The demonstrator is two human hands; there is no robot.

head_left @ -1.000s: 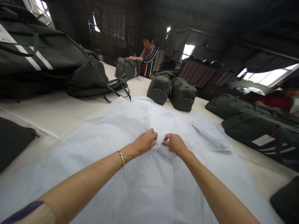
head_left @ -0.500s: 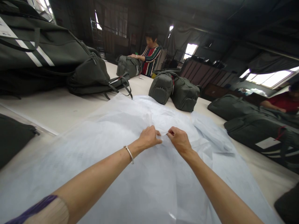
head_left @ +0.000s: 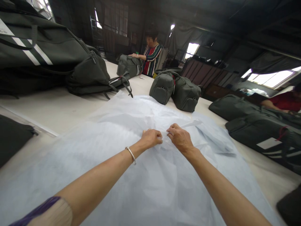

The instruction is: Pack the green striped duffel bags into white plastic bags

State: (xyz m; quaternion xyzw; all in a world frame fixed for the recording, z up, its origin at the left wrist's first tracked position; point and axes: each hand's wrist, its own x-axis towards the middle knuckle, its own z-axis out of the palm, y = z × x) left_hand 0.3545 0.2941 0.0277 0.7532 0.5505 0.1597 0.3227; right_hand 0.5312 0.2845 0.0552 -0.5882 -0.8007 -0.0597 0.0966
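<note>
A large sheet of thin pale blue-white fabric [head_left: 131, 175] lies spread and rumpled over the white table [head_left: 58, 110] in front of me. My left hand [head_left: 150, 138], with a silver bracelet on the wrist, is closed in a pinch on a fold of the fabric near its middle. My right hand [head_left: 180, 138] is right beside it, fingers also closed on the same bunched fold. The two hands almost touch.
Dark green duffel bags stand beyond the fabric: two [head_left: 175, 91] at centre, a pile [head_left: 54, 62] at the left, flat ones [head_left: 258, 125] at the right. A person in a striped top [head_left: 150, 58] handles a bag at the far end. Another person in red [head_left: 285, 102] sits far right.
The fabric between my hands has bunched up more and its far part has shifted. My hands stay close together, a little lower than half a second ago.
</note>
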